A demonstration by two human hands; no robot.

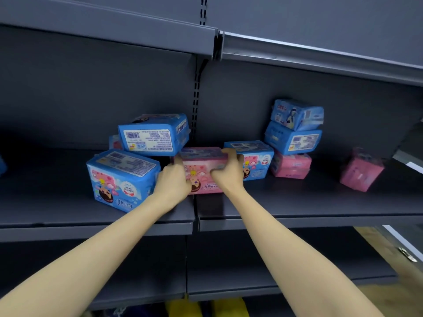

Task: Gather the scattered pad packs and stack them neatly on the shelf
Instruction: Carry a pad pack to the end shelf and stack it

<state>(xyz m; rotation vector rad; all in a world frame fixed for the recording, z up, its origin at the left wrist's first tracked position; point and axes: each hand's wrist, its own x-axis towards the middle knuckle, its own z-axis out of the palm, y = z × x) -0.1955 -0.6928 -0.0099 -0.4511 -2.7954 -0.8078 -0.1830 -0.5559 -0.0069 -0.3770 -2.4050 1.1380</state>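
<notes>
Both hands are on the pink pack point(201, 164), which sits at the middle of the shelf point(297, 200), across the seam between its 2 boards. The left hand point(174, 180) curls round its 9 o'clock end, and the right hand point(229, 172) clamps the 3 o'clock end with fingers hooked over the top edge and the thumb on the front face. It looks like a film-wrapped bundle of soft pads, so I judge it light, squashy and a little slick. The corners should dent under a hard pinch and the wrap may slide on the metal. Holding the 2 short ends, as here, seems the safest hold, since it keeps the long faces flat for stacking. Neighbours crowd it. A front blue pack point(121, 179) stands at 8 o'clock, just beside the left hand. A tilted blue pack point(151, 135) leans at 10 o'clock, and its lower corner looks to touch the pink pack's top, so lifting could tip it. Another blue pack point(256, 156) sits at 3 o'clock, pressed against the right hand's fingers. Farther out at 2 o'clock rises a stack of 3 point(293, 139), 2 blue over 1 pink and slightly skewed. A lone pink pack point(361, 171) is well apart at 3 o'clock.
</notes>
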